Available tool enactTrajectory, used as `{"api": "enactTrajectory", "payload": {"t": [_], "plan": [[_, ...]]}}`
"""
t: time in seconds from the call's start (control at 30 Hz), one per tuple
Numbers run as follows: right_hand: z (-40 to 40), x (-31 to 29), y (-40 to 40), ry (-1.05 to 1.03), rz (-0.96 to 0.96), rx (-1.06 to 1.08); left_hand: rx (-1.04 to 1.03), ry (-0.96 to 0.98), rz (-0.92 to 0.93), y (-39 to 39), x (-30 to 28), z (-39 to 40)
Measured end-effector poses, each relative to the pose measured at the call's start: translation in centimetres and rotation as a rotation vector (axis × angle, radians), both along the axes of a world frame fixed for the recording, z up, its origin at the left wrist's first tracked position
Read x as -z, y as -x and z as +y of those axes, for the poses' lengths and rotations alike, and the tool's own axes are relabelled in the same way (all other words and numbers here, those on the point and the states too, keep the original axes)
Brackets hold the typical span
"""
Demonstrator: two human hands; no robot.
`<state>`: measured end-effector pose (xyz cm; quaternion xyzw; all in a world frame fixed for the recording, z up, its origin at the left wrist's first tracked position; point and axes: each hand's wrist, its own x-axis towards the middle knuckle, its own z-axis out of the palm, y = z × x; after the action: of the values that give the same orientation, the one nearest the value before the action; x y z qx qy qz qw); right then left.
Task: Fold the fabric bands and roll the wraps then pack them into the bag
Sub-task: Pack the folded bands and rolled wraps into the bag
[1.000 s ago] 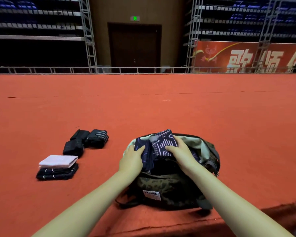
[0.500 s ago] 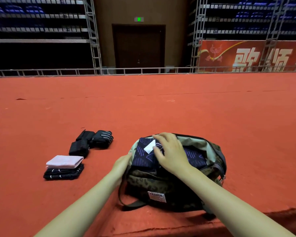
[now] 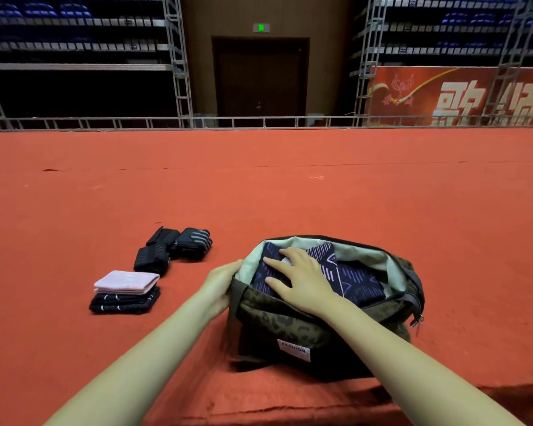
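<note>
My right hand [image 3: 302,279] lies flat, fingers spread, on the navy patterned fabric [image 3: 356,276] inside the open camouflage bag [image 3: 277,325]. My left hand [image 3: 220,282] grips the bag's left rim; its fingertips are hidden behind the pale lining. Folded bands [image 3: 125,292] and black rolled wraps [image 3: 174,249] lie left on the red floor [image 3: 290,195].

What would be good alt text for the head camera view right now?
A person's right hand presses flat on navy patterned fabric inside an open camouflage bag on a red carpet, while the left hand holds the bag's rim. To the left lie folded bands and rolled black wraps.
</note>
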<state>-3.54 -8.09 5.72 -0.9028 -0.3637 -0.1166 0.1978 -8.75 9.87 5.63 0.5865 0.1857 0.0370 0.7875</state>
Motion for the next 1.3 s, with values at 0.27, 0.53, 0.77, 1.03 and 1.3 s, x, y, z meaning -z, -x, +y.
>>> {"api": "enactTrajectory", "payload": {"t": [0.27, 0.53, 0.77, 1.03, 1.3], "plan": [[-0.2, -1.2, -1.0, 0.173, 0.113, -0.029, -0.122, -0.213, -0.241, -0.6, -4.2, 0.8], [-0.5, -1.6, -0.4, -0.141, 0.149, -0.093, -0.097, -0.926, -0.274, 1.9, -3.8, 2.2], [-0.1, -4.1, 1.3, -0.423, 0.127, -0.16, -0.048, -0.787, -0.206, 1.8, -2.8, 4.0], [12.2, -7.4, 3.4, -0.43, 0.181, -0.311, -0.288, -0.983, -0.111, 3.4, -1.8, 13.6], [23.6, 0.5, 2.6, -0.199, 0.506, -0.173, -0.222, -1.331, 0.17, 3.3, 1.8, 24.5]]}}
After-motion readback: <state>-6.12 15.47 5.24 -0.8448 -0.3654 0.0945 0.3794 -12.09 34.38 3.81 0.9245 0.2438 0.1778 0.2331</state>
